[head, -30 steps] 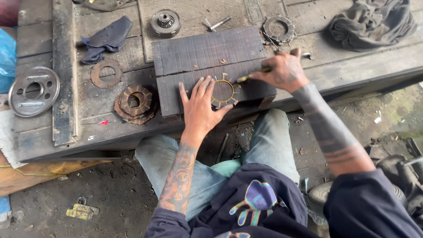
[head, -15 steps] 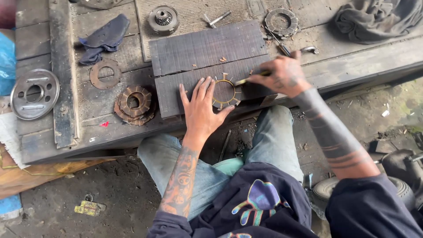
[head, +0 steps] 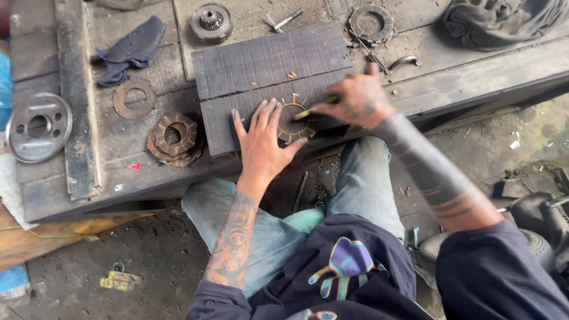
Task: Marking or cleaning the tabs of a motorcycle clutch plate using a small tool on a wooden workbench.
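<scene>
Left hand (head: 261, 145) spread flat, pinning toothed ring (head: 294, 120) onto dark wooden board (head: 267, 62); right hand (head: 355, 101) pinching yellow pencil (head: 317, 108), tip on ring; rusty discs (head: 173, 137) left.

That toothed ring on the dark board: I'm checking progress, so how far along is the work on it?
Done: the toothed ring lies flat on the dark board. In hand: the left hand presses it down while the right hand works a yellow tool along its inside. Left: a stack of rings sits untouched.
</scene>
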